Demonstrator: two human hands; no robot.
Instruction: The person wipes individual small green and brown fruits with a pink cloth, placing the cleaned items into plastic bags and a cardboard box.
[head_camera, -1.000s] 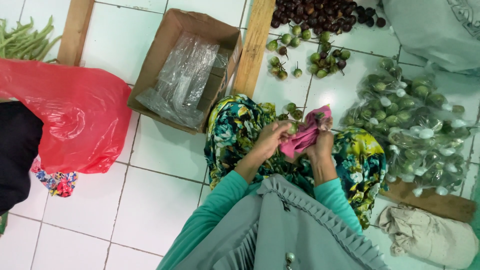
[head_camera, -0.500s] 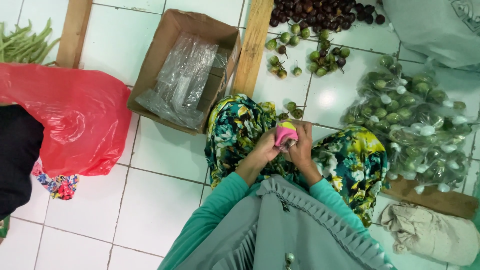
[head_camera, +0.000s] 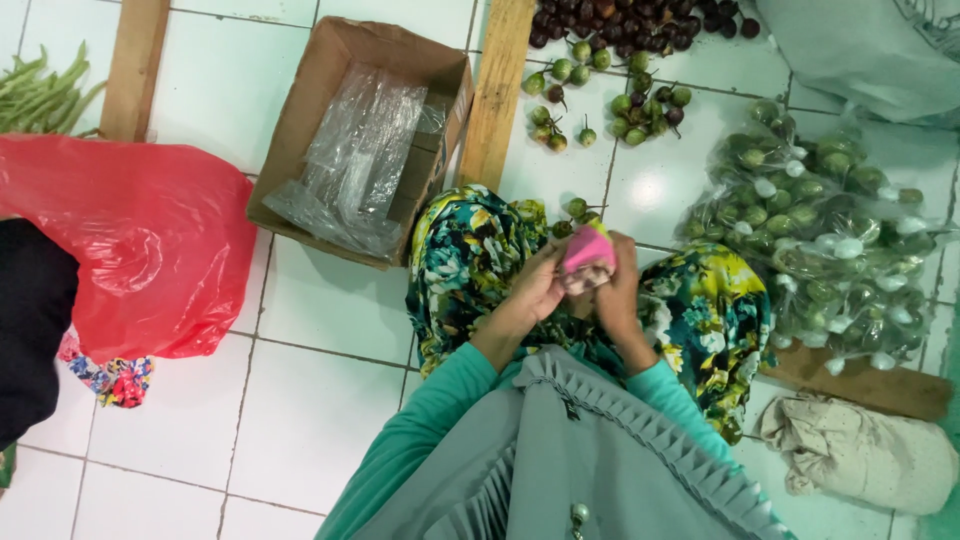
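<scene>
At the left edge lies a red plastic bag (head_camera: 120, 250), contents hidden. Upper centre, a cardboard box (head_camera: 320, 100) holds clear plastic sheets (head_camera: 355, 160). At centre, my left hand (head_camera: 535, 290) and right hand (head_camera: 618, 290) press together around a small pink bag (head_camera: 586, 250) over my floral lap. Right, clear bags of green eggplants (head_camera: 810, 230) lie heaped on the floor.

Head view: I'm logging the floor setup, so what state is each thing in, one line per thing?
pink pouch: bunched up, gripped between both hands
left hand: closed on the pouch
right hand: closed on the pouch
cardboard box: open, clear plastic bags inside
red plastic bag: full, lying on the tiles
clear bags of small green eggplants: filled, piled
loose green eggplants: scattered on the tiles
</scene>
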